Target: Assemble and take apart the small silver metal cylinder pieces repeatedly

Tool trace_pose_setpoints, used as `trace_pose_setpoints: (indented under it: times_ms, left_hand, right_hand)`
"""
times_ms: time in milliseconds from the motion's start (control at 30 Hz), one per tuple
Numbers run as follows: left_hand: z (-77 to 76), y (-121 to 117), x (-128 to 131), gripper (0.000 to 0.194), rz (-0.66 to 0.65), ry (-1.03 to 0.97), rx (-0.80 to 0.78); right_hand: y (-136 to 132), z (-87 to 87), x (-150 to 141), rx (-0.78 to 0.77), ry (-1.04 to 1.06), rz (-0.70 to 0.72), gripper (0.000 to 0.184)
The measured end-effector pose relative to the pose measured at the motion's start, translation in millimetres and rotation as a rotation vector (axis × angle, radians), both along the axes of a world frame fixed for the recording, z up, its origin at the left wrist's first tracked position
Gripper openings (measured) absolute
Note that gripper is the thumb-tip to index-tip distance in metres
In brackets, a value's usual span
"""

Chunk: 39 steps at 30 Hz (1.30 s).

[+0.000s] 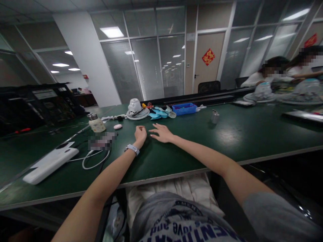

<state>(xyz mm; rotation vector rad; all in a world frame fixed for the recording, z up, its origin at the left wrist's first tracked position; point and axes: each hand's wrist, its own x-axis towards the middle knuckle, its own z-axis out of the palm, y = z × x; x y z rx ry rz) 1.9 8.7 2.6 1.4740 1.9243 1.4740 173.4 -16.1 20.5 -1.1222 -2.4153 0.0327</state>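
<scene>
Two bare hands are over the middle of the green tabletop [186, 151], just beside each other. The left hand [140, 133] has its fingers curled narrow; whether it pinches anything small, I cannot tell. The right hand [163, 132] is wide, its fingers spread, with nothing visible in it.

Above them in the frame are one cluster of light-blue blades [158, 113], too blurred to count, one white fan part [134, 106] on a round grille [138, 114], and one blue tray [184, 108]. One pale oval object [117, 126] and one bottle [97, 124] are left of the left hand. One small metallic cylinder [215, 117] stands right of centre. Two people [268, 74] sit at the upper right.
</scene>
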Motion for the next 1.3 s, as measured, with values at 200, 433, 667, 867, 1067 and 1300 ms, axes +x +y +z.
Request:
trace_pose_setpoints:
  times_ms: [200,433,667,867,1067,1300]
  left_hand:
    - [-1.8,1,1,0.012,-0.01,0.025,0.017]
    - [-3.1,3,0,0.013,-0.023,0.03,0.011]
    - [-5.3,5,-1,0.016,-0.03,0.035,0.014]
    - [-3.1,1,1,0.016,-0.051,0.036,0.005]
    - [-1.6,-3,2,0.014,-0.076,0.044,-0.003]
    - [-2.8,0,1,0.015,-0.072,0.054,-0.011]
  right_hand:
    - [6,-17.6,-24,-0.09,-0.069,-0.012,0.037]
    - [14,-12.8,3,-0.031,0.078,-0.094,0.029]
    - [26,23.9,98,0.24,0.238,-0.498,0.034]
    - [32,15.5,219,0.383,0.46,-1.137,0.036]
    - [38,-6.4,246,0.4,0.516,-1.219,0.034]
    - [43,-4.6,252,0.371,0.55,-1.255,0.033]
